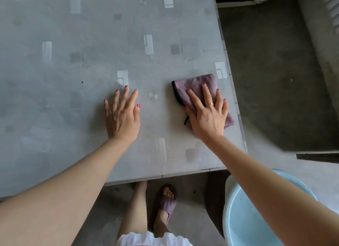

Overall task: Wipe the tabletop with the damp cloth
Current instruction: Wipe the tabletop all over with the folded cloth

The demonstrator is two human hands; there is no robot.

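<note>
Purple and folded, the cloth (198,89) lies on the grey tabletop (73,62) near its right edge, a black trim along its left side. The right hand (208,115) presses flat on it, fingers straight and spread, a gold ring (209,104) on one finger. The left hand (122,115) rests palm-down on the bare tabletop well to the left of the cloth, fingers straight and slightly apart. A pale blue basin (256,218) holding water sits on the floor (271,80) beside the table's near right corner.
</note>
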